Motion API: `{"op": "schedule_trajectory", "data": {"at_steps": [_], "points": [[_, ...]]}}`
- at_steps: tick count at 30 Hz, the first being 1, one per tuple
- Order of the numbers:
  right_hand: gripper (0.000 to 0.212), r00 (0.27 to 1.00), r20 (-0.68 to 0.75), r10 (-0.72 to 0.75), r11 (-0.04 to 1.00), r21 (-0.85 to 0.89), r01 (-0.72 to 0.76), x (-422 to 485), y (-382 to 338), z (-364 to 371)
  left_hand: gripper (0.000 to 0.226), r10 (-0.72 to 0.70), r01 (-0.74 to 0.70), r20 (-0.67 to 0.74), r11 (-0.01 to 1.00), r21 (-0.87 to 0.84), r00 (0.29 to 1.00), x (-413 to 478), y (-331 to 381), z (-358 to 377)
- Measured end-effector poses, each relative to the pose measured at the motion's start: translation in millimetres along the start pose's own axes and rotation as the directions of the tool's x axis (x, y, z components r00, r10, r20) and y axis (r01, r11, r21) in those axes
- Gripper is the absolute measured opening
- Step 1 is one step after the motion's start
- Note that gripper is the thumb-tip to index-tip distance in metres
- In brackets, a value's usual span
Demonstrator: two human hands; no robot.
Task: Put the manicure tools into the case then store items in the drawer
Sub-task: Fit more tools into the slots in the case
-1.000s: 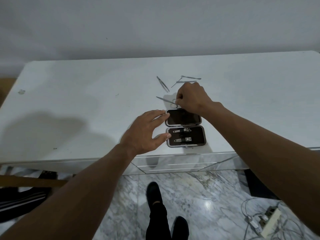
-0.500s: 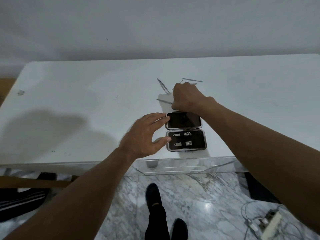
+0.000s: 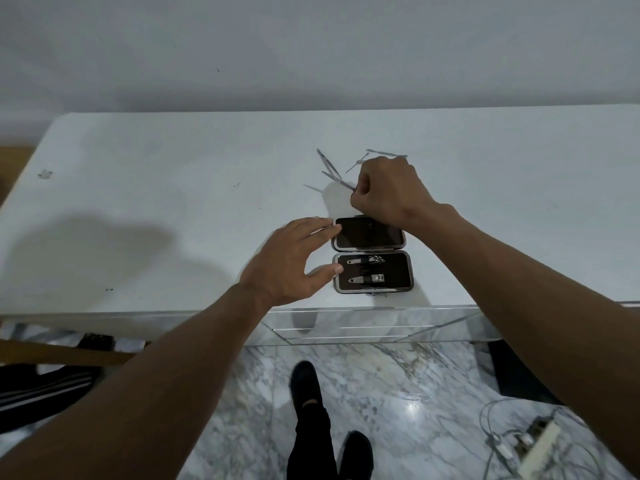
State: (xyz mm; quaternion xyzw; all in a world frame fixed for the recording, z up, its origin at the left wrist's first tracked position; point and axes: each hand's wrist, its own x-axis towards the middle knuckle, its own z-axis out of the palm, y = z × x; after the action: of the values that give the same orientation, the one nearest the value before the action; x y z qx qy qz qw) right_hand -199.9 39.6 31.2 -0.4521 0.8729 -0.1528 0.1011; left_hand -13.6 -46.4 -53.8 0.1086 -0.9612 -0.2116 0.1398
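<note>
No brand, label or writing is legible on anything here. The case lies open near the front edge of the white surface, a dark, rounded-rectangle shell with a thin metal rim, hinged into two halves. The far half shows only smooth dark lining. The near half holds two shiny metal nail clippers, one above the other under a dark band.

My left hand is spread open against the case's left side, fingertips by the far half, thumb by the near half, gripping nothing. My right hand is just beyond the case's far edge, fingers pinched together on a slim pointed metal tool, which slants up off the surface to the left. Behind it lie more thin steel pieces: tweezers angled on the surface, a faint sliver to the left, and two slender sticks partly hidden by my knuckles.

The front of the furniture below is mirrored, with bevelled drawer panels. The floor is glossy grey-veined marble.
</note>
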Motion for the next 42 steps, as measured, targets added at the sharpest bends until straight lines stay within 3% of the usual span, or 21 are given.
{"op": "schedule_trajectory", "data": {"at_steps": [4,13,17,26,42], "points": [[0.016,0.999,-0.006,-0.040,0.999,0.005,0.040,-26.0,8.7,-13.6,0.062,0.009,-0.009,0.006,1.000,0.004,1.000,0.3,0.2,-0.9],[0.006,0.964,0.253,-0.077,0.979,-0.163,0.121,-85.4,39.6,-27.8,0.061,0.025,-0.025,-0.011,1.000,0.012,1.000,0.4,2.1,-1.5],[0.009,0.946,0.306,-0.103,0.955,-0.236,0.180,-101.7,45.3,-33.6,0.063,0.012,-0.012,0.003,1.000,0.008,1.000,0.2,3.0,-2.2],[0.020,0.957,0.290,-0.017,0.891,-0.430,0.146,-110.3,37.4,-31.5,0.063,0.010,-0.010,0.012,1.000,0.019,1.000,0.2,-0.3,-0.9],[0.017,0.965,0.200,-0.171,0.923,-0.311,0.228,-103.6,32.5,-10.1,0.066,0.002,-0.003,0.036,1.000,0.024,0.999,-0.9,-0.9,-1.2]]}}
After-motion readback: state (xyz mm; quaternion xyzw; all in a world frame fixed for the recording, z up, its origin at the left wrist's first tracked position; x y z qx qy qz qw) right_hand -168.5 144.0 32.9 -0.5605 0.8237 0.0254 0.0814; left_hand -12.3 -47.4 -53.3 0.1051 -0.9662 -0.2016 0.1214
